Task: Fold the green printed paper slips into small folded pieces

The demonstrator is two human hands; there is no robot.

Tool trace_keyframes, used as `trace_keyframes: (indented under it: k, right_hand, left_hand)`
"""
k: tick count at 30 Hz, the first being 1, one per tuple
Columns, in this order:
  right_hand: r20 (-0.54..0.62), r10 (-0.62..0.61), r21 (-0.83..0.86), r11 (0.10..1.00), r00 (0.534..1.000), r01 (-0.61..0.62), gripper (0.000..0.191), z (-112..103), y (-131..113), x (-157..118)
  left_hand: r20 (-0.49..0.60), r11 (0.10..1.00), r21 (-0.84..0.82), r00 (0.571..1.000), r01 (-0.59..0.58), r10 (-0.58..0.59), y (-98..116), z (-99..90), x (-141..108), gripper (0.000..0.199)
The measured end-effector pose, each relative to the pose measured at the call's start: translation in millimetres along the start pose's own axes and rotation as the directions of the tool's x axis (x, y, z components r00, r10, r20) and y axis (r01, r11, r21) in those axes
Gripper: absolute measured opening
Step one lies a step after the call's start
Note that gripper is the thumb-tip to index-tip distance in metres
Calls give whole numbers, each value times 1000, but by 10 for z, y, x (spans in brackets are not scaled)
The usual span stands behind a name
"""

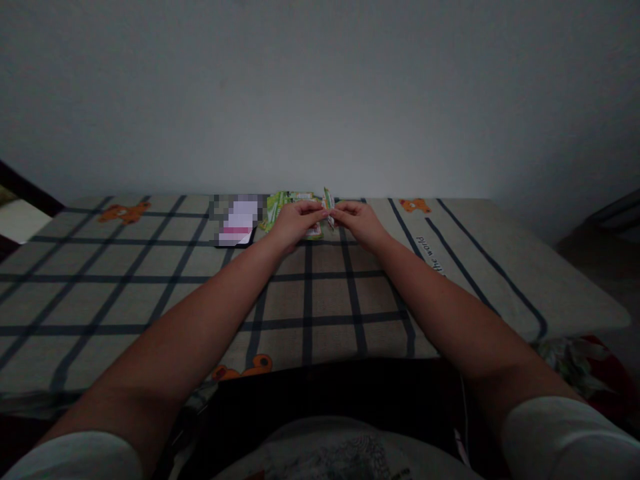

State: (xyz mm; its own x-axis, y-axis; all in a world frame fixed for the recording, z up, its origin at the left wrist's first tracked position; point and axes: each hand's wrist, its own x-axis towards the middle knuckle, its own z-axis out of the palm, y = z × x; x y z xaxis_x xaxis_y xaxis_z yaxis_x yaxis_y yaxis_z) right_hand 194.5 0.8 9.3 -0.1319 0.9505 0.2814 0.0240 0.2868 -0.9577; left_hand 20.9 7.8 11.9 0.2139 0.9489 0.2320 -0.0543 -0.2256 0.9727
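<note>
Both hands meet near the far side of the table, pinching a small green and white packet (329, 199) that stands on edge between them. My left hand (296, 223) has its thumb and fingertips closed on the packet's left side. From the right, my right hand (361, 223) pinches it the same way. Several flat green packets (277, 205) lie on the cloth behind and beside my left hand, which partly covers them. What is printed on the packets is too small to read.
A phone (239, 223) with a lit, blurred screen lies left of the green packets. The checked tablecloth (200, 287) with bear prints covers the table. Behind it rises a plain wall (320, 100). At the right, a red patterned fabric (600, 373) shows below the table edge.
</note>
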Motion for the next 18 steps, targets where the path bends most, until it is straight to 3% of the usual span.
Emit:
trace_keyframes:
  k: [6,10,14,18]
  right_hand:
    - [-7,87,144,986,996,-85,39,-1,69,32]
    - [73,88,208,973,993,-102,38,-11,70,36]
    - [63,52,120,991,997,-59,36,-32,61,35]
    - [49,-63,-81,995,997,67,33,-63,31,16]
  left_hand:
    - [-28,1000,-9,1000,-11,11,-1,-9,17,30]
    - [-48,1000,-11,999,-12,11,-9,-38,35,30]
    - [-21,1000,6,1000,-16,16,-10,-62,45,28]
    - [-24,1000,26,1000,-6,6,13,-56,22,28]
